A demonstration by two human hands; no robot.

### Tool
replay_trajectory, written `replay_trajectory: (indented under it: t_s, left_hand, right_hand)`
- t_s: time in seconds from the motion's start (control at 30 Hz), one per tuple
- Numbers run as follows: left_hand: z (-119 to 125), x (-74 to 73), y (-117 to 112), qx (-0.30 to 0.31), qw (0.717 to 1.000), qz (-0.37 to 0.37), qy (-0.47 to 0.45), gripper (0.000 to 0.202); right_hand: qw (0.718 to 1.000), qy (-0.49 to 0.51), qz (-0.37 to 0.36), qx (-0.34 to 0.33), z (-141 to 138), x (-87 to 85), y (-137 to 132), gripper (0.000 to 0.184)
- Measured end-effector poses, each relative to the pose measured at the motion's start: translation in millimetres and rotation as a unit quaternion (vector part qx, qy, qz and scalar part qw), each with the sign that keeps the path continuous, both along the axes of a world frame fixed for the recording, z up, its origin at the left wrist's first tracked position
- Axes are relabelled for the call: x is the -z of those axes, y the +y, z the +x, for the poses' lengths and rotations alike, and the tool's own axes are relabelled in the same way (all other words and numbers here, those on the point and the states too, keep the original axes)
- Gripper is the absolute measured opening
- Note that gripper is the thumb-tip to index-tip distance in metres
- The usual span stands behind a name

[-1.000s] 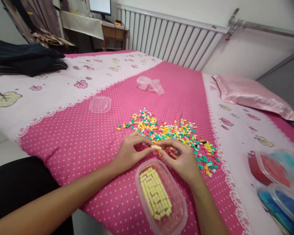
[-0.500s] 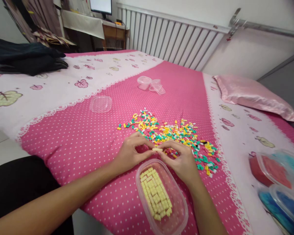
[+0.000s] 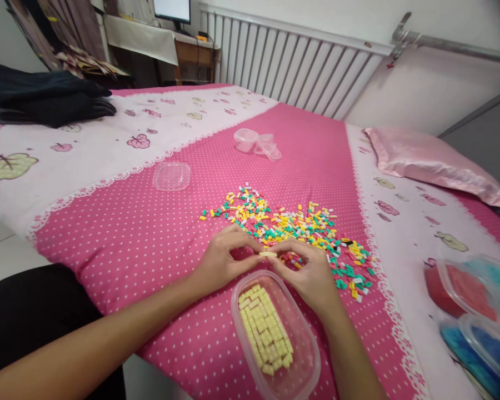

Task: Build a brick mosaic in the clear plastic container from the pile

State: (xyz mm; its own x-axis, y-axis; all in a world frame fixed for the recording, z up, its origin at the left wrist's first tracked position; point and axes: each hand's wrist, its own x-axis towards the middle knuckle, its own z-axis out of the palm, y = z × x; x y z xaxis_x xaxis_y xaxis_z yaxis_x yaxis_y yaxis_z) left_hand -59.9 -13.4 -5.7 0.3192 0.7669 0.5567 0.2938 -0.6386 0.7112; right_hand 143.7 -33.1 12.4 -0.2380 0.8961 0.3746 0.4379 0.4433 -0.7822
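Right up close, a clear tub [image 3: 302, 340] sits on the bed [image 3: 158, 250], and inside it lies a flat pale-yellow panel of small bricks [image 3: 265, 329], neatly pieced together, its near edge stepped. Off to the near left there's a dark-clad leg [image 3: 37, 316] by the bed's edge. Over on the near right, a blue tub [image 3: 494, 344] and, just beyond it, a red one, the red tub [image 3: 450, 286], with something teal beside that; they're blurred at the rim of my view, so I can't make out what's in them.

Now the action, just past the clear tub! The left hand [image 3: 225, 254] comes in with thumb and finger pinched on one end of a short pale-yellow strip [image 3: 268, 254]; the right hand [image 3: 310, 269] nips the other end. Fingertips almost meet, the strip level between them, above the near fringe of the heap.

And what a heap: loose bricks [image 3: 291, 225] in yellow, green, white and pink-red, spilling wide across the dotted pink cover. Beyond and to the left, a clear lid [image 3: 171, 176] lies flat. Farther right, a satin pink pillow [image 3: 433, 164]. Deeper still, small clear containers [image 3: 245, 141] huddle together, dark clothes [image 3: 41, 97] are piled far left, and a white slatted headboard [image 3: 294, 58] closes the far end, a lit monitor [image 3: 173, 11] to its left.
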Motion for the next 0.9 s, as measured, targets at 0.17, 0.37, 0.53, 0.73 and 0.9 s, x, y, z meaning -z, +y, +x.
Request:
replay_trajectory:
  t_s: [0.17,0.37,0.53,0.73,0.9]
  left_hand:
    - [0.4,0.0,0.3,-0.001,1.000,-0.007,0.005,0.005]
    - [0.8,-0.7,-1.0,-0.016,1.000,-0.019,0.003,0.005]
    - [0.8,0.6,-1.4,-0.016,1.000,-0.023,0.001,0.006]
    - [0.1,3.5,-0.4,-0.011,1.000,-0.025,0.004,0.006]
    - [-0.4,2.3,-0.8,-0.003,1.000,-0.020,0.012,0.006]
  right_hand:
    - [1.000,-0.007,0.011,-0.009,1.3,0.1,1.4,0.004]
    - [1.000,-0.013,0.019,-0.020,2.4,1.1,2.3,0.003]
    - [0.999,-0.018,0.016,-0.023,1.4,0.3,1.1,0.004]
    - [0.999,-0.013,0.014,-0.032,1.7,-0.4,2.1,0.004]
    - [0.999,-0.014,0.007,-0.029,2.8,-0.3,2.1,0.003]
